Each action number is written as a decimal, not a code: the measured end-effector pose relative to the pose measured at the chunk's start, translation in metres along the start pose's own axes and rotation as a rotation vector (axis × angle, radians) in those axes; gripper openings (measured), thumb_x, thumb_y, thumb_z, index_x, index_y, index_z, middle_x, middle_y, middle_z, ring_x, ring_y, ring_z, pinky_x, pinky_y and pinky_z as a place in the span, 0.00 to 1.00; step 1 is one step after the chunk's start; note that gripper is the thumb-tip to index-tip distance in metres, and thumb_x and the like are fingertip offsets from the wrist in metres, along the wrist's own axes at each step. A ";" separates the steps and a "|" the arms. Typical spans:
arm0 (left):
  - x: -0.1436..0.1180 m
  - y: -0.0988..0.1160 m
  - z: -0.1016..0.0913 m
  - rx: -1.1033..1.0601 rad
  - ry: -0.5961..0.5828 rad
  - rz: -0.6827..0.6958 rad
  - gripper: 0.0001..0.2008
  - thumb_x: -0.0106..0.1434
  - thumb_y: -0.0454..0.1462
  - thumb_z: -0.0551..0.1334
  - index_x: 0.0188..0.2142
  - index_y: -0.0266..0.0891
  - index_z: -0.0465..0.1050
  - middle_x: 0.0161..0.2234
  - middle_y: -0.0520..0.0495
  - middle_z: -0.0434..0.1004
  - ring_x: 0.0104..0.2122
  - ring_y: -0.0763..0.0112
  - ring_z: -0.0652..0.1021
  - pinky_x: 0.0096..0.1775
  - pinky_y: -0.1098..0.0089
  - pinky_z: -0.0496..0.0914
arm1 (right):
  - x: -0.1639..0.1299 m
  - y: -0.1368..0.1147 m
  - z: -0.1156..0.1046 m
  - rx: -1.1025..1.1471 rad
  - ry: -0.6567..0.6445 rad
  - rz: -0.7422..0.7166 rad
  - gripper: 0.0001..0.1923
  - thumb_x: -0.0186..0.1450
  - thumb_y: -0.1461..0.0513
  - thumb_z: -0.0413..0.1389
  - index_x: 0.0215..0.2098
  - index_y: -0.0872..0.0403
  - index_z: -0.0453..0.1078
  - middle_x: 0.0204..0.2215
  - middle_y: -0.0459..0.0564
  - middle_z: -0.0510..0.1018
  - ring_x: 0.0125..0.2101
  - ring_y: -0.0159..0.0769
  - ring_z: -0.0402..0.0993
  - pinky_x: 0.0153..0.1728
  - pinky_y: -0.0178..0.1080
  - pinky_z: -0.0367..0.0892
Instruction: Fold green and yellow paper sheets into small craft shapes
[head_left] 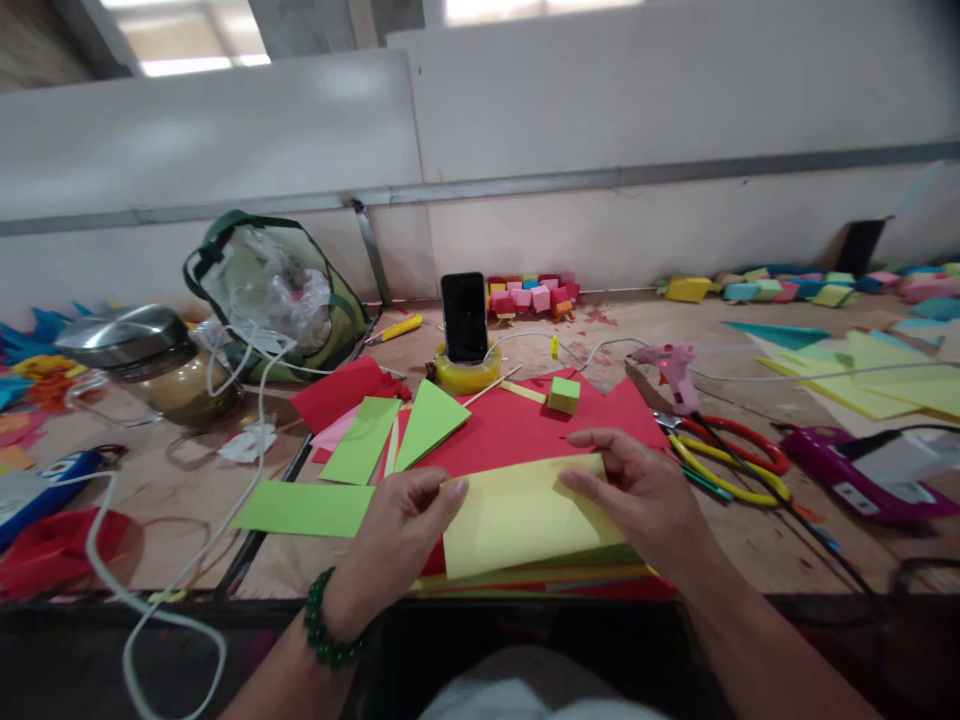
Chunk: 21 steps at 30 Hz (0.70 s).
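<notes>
Cluttered table point(750, 550): hands on yellow sheet point(525, 515)

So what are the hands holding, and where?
A yellow paper sheet: the left hand pinches its upper left corner, and the right hand grips its upper right edge.

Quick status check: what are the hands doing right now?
Left hand and right hand both pinching yellow paper. Paper lies on red sheet. Green cube and scissors nearby, not in the way.
</notes>
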<state>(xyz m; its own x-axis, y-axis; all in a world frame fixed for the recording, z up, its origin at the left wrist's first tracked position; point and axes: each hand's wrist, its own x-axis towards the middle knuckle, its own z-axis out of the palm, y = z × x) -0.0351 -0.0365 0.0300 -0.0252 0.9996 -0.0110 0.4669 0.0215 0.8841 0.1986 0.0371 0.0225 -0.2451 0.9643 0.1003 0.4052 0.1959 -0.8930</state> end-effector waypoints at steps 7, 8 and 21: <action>0.029 0.003 -0.012 0.588 -0.062 0.054 0.18 0.64 0.43 0.52 0.19 0.38 0.62 0.17 0.54 0.60 0.20 0.74 0.60 0.24 0.71 0.48 | 0.028 0.001 0.004 -0.317 -0.072 -0.104 0.18 0.59 0.54 0.57 0.45 0.53 0.68 0.17 0.36 0.55 0.19 0.30 0.56 0.20 0.33 0.51; 0.032 0.003 -0.012 0.657 -0.079 0.047 0.18 0.64 0.43 0.51 0.21 0.38 0.66 0.19 0.52 0.64 0.20 0.73 0.63 0.24 0.71 0.50 | 0.030 0.003 0.006 -0.346 -0.085 -0.108 0.18 0.59 0.54 0.57 0.45 0.53 0.67 0.17 0.37 0.56 0.19 0.30 0.57 0.21 0.33 0.52; 0.046 -0.015 -0.001 0.828 -0.198 0.478 0.13 0.65 0.33 0.53 0.48 0.36 0.69 0.46 0.39 0.72 0.45 0.61 0.72 0.48 0.64 0.65 | 0.034 0.028 0.022 -0.640 -0.058 -0.365 0.17 0.63 0.59 0.56 0.49 0.53 0.68 0.40 0.54 0.75 0.41 0.44 0.70 0.38 0.43 0.65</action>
<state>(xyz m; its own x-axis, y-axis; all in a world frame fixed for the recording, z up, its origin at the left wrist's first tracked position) -0.0442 0.0091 0.0162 0.4414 0.8895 0.1184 0.8646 -0.4569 0.2089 0.1822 0.0715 -0.0084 -0.5015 0.8103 0.3031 0.7191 0.5852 -0.3748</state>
